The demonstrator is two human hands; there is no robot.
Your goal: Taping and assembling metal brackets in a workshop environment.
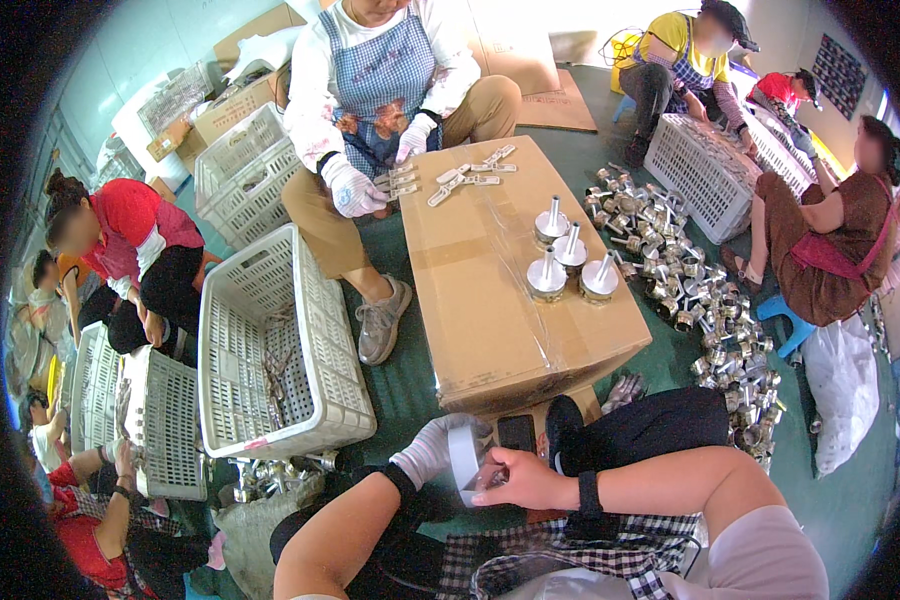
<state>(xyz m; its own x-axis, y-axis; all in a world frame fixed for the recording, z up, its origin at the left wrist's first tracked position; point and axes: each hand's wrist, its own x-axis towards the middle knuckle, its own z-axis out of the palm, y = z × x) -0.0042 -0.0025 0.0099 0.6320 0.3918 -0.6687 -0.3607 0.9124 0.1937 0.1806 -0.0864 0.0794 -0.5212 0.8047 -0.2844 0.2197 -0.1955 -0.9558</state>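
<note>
Low in front of me, my left hand (425, 452), in a whitish knitted glove, is closed around the far left side of a white band (464, 458) that curves like a roll of tape. Bare and with a dark band at the wrist, my right hand (515, 478) grips the same band from the right, fingers curled into its middle. Just beyond them stands a cardboard box (470, 310). On its right part are several silver metal pieces with upright spouts (570, 250). Flat whitish metal pieces (467, 180) lie at its far end.
Across the box sits a person with gloved hands (355, 188) at more flat pieces. A white crate (315, 375) stands left of the box. Metal spouted parts (695, 285) are heaped on the floor to the right. A dark phone-like slab (516, 432) lies just beyond my hands. Other people work around.
</note>
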